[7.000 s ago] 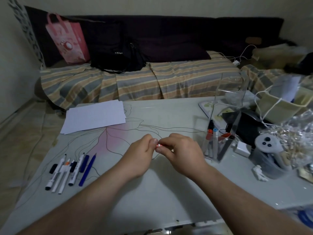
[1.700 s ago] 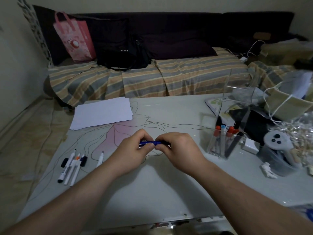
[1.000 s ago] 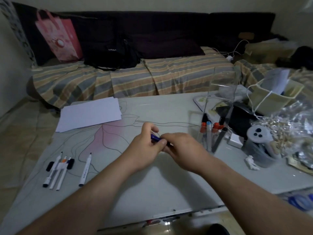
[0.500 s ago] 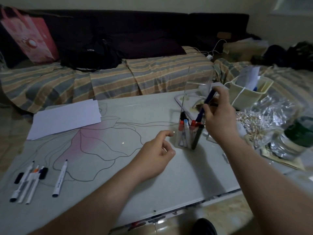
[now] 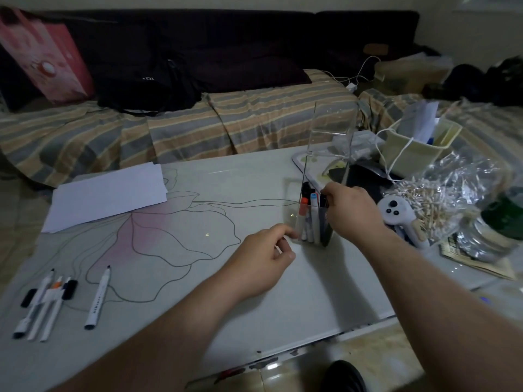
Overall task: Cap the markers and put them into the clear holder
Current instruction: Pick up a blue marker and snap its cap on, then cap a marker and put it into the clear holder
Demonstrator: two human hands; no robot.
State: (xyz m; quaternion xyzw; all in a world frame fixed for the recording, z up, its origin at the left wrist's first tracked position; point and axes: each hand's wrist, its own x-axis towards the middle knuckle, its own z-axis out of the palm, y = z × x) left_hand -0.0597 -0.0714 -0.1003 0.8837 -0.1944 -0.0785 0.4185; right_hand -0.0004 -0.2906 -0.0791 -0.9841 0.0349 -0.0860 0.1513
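No readable writing: print on the lone white marker [image 5: 97, 299] and black bag [image 5: 147, 80] is too small/blurred. Clear holder [image 5: 312, 219] is standing on the table [image 5: 175, 292] w/ several capped markers upright inside, incl. red-capped [image 5: 303, 206] and light-blue-capped [image 5: 313, 205]. Right hand [image 5: 349, 213] is gripping a dark marker top at the holder's rim; half a sec ago it was holding that blue marker higher, above the holder. Left hand [image 5: 261, 258] is lying loosely curled, holding nothing, fingertips by the holder's base. Uncapped markers + loose caps [image 5: 45, 302] are lying at the table's left.
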